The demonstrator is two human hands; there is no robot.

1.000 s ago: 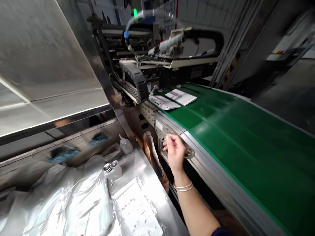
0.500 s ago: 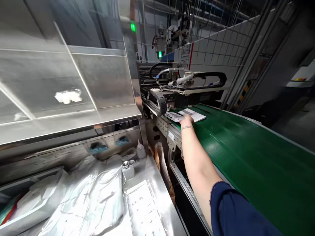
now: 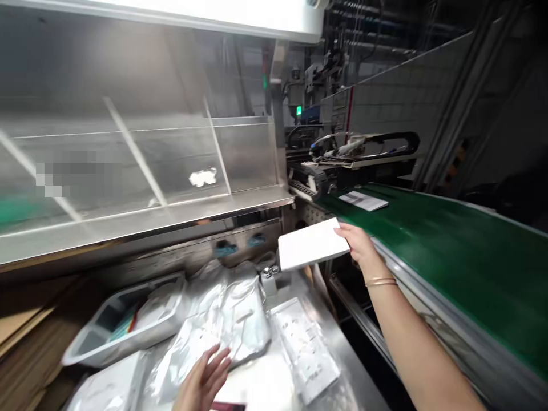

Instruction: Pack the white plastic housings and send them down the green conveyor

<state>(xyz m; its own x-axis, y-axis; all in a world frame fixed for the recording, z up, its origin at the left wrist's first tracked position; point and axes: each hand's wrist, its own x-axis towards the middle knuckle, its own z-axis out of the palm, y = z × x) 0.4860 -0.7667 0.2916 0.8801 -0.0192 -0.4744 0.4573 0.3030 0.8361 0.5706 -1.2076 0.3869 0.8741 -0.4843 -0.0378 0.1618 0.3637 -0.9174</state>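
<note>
My right hand [image 3: 356,241] grips the right end of a flat white rectangular panel [image 3: 312,246], thumb on its top face. The panel hangs in the air between the green conveyor belt and the steel bench, slightly tilted. Low in the view, my left hand [image 3: 206,377] is open, fingers spread and holding nothing. It hovers over the bench beside clear plastic bags [image 3: 240,325]. On the green conveyor belt [image 3: 432,251] lies a white and grey printed sheet or booklet [image 3: 363,200].
A white plastic bin [image 3: 124,337] with mixed contents sits on the left. A small white pump bottle [image 3: 268,282] and a white tray of small parts [image 3: 305,348] stand on the bench. Cardboard [image 3: 34,348] is at far left; machinery [image 3: 359,149] sits behind the belt.
My right hand has lifted the white panel off the belt and drawn it left and nearer, over the bench edge. The printed sheet stays on the belt. My left hand has come into view.
</note>
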